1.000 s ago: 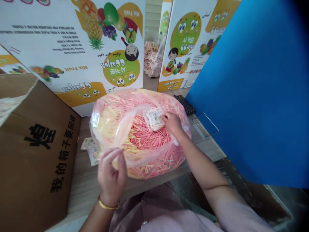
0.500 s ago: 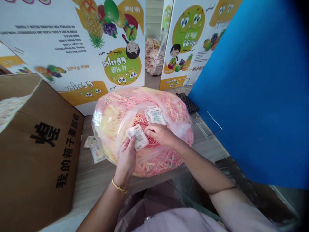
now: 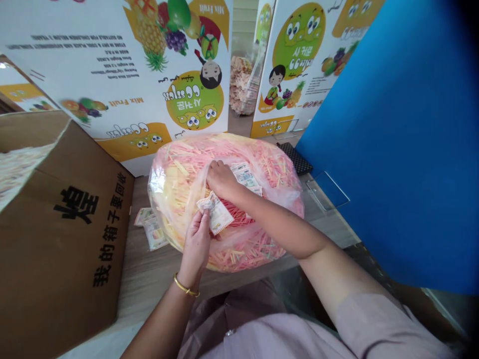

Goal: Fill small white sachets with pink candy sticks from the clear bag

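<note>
A big clear plastic bag (image 3: 175,174) full of thin pink and yellow sticks lies on the table in front of me. My left hand (image 3: 196,244) pinches a small printed paper sachet (image 3: 218,213) over the bag's near side. Reaching across into the bag's opening, my right hand (image 3: 220,178) has its fingers curled down among the sticks; what they hold is hidden. A small stack of the same printed sachets (image 3: 247,175) rests on the sticks just right of that hand.
A brown cardboard box (image 3: 56,239) with black characters stands at my left. White fruit-printed cartons (image 3: 112,75) rise behind the bag. A blue panel (image 3: 404,139) fills the right. A few more sachets (image 3: 151,229) lie on the wooden table (image 3: 149,279) left of the bag.
My left hand rose from open and empty to pinching one sachet. My right hand left the sachet stack, passed it over, then moved up-left into the sticks.
</note>
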`<action>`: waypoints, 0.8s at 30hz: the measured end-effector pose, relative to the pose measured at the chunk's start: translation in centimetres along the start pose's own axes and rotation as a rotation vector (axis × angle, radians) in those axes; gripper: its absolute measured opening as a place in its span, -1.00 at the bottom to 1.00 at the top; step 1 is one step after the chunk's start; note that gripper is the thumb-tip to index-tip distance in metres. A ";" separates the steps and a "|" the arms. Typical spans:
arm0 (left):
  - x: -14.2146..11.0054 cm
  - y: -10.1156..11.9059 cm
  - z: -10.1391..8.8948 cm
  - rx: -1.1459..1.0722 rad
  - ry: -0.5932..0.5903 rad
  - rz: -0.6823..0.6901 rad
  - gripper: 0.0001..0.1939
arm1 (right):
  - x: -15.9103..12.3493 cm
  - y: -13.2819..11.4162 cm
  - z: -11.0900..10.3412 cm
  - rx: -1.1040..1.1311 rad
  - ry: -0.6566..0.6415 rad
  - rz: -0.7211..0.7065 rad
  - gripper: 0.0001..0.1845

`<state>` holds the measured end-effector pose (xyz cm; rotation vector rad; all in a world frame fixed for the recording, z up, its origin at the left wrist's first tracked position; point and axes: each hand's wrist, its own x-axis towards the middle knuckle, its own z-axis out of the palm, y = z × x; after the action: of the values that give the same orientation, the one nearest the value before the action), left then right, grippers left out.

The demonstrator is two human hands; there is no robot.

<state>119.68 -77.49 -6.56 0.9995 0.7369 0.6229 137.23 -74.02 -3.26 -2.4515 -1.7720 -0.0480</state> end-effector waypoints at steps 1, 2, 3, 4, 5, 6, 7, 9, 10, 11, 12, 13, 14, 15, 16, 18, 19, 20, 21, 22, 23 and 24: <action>0.0 0.1 -0.1 0.018 0.004 -0.018 -0.54 | -0.1 0.1 -0.1 -0.003 0.003 -0.006 -0.60; 0.0 0.1 -0.3 0.028 -0.002 -0.038 -0.52 | -0.4 0.2 -0.3 -0.006 0.007 -0.012 -0.61; 0.1 0.2 -0.4 0.027 -0.013 -0.058 -0.50 | -0.7 0.4 -0.6 -0.010 0.012 -0.020 -0.61; 0.1 0.2 -0.5 0.018 -0.023 -0.074 -0.49 | -1.0 0.6 -0.8 -0.017 0.019 -0.026 -0.61; 0.1 0.3 -0.6 0.011 -0.033 -0.086 -0.48 | -1.4 0.7 -1.1 -0.027 0.025 -0.033 -0.60; 0.2 0.3 -0.7 0.010 -0.041 -0.092 -0.48 | -1.9 0.9 -1.3 -0.038 0.030 -0.041 -0.60; 0.2 0.3 -0.8 0.016 -0.045 -0.093 -0.49 | -2.3 1.1 -1.6 -0.049 0.036 -0.053 -0.59; 0.4 0.2 -0.9 0.028 -0.058 -0.094 -0.51 | -3.2 1.5 -1.8 -0.061 0.057 -0.063 -0.59; 0.5 0.1 -0.9 0.023 -0.069 -0.093 -0.52 | -3.6 1.7 -1.8 -0.059 0.064 -0.066 -0.59; 0.6 0.0 -0.9 0.005 -0.082 -0.093 -0.53 | -3.9 1.9 -1.7 -0.051 0.065 -0.074 -0.59; 0.8 -0.2 -0.9 -0.022 -0.094 -0.092 -0.54 | -4.2 2.1 -1.5 -0.038 0.063 -0.087 -0.59; 0.9 -0.4 -0.8 -0.054 -0.105 -0.087 -0.54 | -4.4 2.4 -1.3 -0.018 0.062 -0.104 -0.59; 1.0 -0.5 -0.7 -0.084 -0.110 -0.079 -0.53 | -4.6 2.7 -1.0 0.007 0.065 -0.120 -0.59; 1.1 -0.7 -0.7 -0.106 -0.109 -0.072 -0.53 | -4.7 3.1 -0.7 0.037 0.073 -0.129 -0.59; 1.1 -0.8 -0.6 -0.119 -0.100 -0.066 -0.53 | -4.7 3.4 -0.4 0.071 0.089 -0.121 -0.60; 1.1 -0.8 -0.5 -0.118 -0.068 -0.052 -0.55 | -4.7 4.2 0.1 0.149 0.131 -0.064 -0.63; 1.1 -0.8 -0.5 -0.111 -0.054 -0.044 -0.57 | -4.8 4.5 0.2 0.183 0.150 -0.026 -0.64; 1.1 -0.8 -0.4 -0.103 -0.045 -0.035 -0.58 | -4.8 4.7 0.2 0.211 0.160 0.010 -0.64; 1.1 -0.7 -0.4 -0.098 -0.038 -0.026 -0.59 | -5.0 4.9 0.2 0.232 0.157 0.040 -0.64; 1.0 -0.7 -0.4 -0.094 -0.033 -0.019 -0.60 | -5.1 5.0 0.1 0.245 0.139 0.066 -0.63; 1.0 -0.6 -0.4 -0.092 -0.033 -0.015 -0.60 | -5.3 5.0 -0.1 0.249 0.106 0.091 -0.62; 0.9 -0.6 -0.4 -0.091 -0.034 -0.013 -0.60 | -5.6 5.0 -0.3 0.247 0.063 0.120 -0.62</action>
<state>120.03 -76.82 -7.47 0.9192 0.6785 0.6218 140.20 -80.89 -3.84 -2.3450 -1.5021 0.0979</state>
